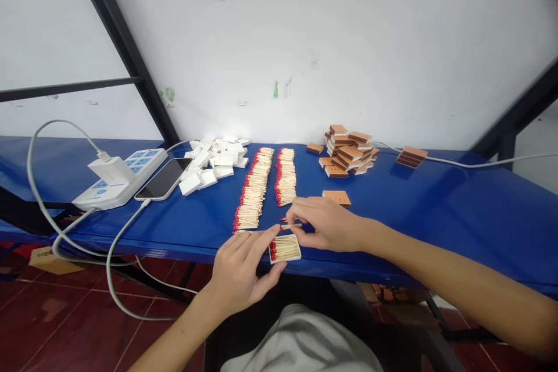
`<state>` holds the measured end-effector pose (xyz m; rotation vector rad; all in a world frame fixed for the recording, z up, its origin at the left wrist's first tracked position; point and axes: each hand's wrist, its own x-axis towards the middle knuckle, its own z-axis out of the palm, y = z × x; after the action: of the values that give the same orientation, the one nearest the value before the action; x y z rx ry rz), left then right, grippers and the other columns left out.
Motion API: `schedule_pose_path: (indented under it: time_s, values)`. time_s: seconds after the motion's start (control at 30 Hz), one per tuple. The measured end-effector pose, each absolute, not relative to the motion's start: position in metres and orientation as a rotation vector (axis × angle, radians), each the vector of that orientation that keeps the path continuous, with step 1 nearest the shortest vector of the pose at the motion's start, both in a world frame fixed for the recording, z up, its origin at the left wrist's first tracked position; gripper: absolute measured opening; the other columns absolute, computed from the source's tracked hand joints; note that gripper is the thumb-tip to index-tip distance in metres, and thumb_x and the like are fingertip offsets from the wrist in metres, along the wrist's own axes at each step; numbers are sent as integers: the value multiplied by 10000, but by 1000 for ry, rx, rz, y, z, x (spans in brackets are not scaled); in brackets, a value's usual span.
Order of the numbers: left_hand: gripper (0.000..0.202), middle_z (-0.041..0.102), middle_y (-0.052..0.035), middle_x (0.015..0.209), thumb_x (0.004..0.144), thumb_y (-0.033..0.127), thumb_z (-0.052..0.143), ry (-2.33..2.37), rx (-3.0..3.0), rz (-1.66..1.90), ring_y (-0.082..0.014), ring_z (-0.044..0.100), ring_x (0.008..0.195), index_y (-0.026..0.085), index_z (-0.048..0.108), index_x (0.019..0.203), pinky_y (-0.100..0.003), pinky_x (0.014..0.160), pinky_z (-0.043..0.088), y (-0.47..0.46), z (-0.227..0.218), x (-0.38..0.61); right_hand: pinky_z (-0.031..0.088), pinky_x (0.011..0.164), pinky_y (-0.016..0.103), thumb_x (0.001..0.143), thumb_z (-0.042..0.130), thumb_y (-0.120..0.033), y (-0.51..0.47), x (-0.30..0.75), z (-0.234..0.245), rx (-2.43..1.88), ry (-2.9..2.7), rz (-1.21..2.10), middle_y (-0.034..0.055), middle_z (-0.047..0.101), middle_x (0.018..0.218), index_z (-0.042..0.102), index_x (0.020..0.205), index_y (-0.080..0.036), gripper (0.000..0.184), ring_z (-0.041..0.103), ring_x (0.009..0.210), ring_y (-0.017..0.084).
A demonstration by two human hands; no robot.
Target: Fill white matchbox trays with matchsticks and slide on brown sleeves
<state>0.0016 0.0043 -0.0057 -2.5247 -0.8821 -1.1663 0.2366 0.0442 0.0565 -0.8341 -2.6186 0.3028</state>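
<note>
A small white tray of red-tipped matches lies near the front edge of the blue table. My left hand holds the tray at its left and front sides with fingers curled around it. My right hand sits just behind the tray and pinches a few matches between thumb and fingers. Two long rows of matches lie behind the hands. A single brown matchbox sleeve lies flat right behind my right hand.
A heap of white inner trays lies at the back left, a stack of brown sleeves at the back right, with a few more sleeves further right. A phone, a power strip with charger and cables occupy the left.
</note>
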Motion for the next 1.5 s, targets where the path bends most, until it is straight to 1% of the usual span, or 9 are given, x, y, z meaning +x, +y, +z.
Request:
schedule_pose_path:
  time_s: [0.2,0.57,0.77,0.87,0.97,1.07,1.17,1.37,1.5]
  values:
    - [496,734,-104,1091,912,298,622,-878,-2522,-1162,-221,701,874,161,483,1368,-349,774,547,3,-7,1,342,663,252,842,553,-158,35,232,53,-628,-2621,346,-20,582,751,566,843,-190,34,463,655,117]
    - [431,737,-77,1035,908,298,617,-888,-2529,-1161,-199,692,848,182,536,1315,-320,745,533,4,-7,2,274,770,326,896,523,-232,27,225,51,-630,-2626,234,-22,590,693,591,794,-182,133,449,647,120]
    - [388,734,-83,1038,911,289,620,-891,-2534,-1142,-204,684,846,188,563,1281,-326,748,523,3,-7,2,288,721,324,913,473,-231,30,226,55,-777,-2494,171,-39,518,537,516,636,-191,283,362,530,105]
    - [294,732,-78,1038,920,291,621,-888,-2560,-1136,-205,678,843,192,593,1195,-333,750,516,3,-6,1,326,689,296,908,479,-228,36,229,55,-938,-2383,168,-37,496,497,571,674,-186,254,398,519,116]
    - [213,731,-82,1033,942,296,599,-869,-2579,-1145,-209,678,849,178,587,1119,-338,752,512,3,-6,0,318,633,279,886,533,-235,41,232,53,-1122,-2399,105,-18,591,590,667,866,-164,153,467,531,120]
    - [210,729,-86,1034,964,301,568,-873,-2590,-1137,-212,681,859,167,565,1126,-340,753,510,3,-6,-1,284,608,289,895,573,-281,43,235,56,-1238,-2530,-94,32,694,787,705,1021,-177,209,570,634,154]
    - [237,728,-88,1047,972,308,554,-879,-2590,-1127,-216,682,870,168,552,1163,-343,759,510,3,-5,-1,285,632,311,955,532,-294,42,235,59,-1219,-2687,-216,51,720,830,738,983,-194,230,610,687,176]
    - [183,726,-88,1041,976,297,539,-879,-2596,-1127,-214,680,863,172,553,1110,-340,753,502,3,-5,0,328,703,325,1017,468,-267,47,235,58,-1141,-2844,-150,54,754,924,731,1000,-197,272,662,785,199]
    - [185,724,-83,1039,961,293,569,-885,-2597,-1133,-214,676,858,174,553,1101,-340,752,495,3,-7,0,339,696,304,1015,477,-278,46,234,61,-1264,-2832,-53,40,752,859,683,1025,-201,220,674,771,202]
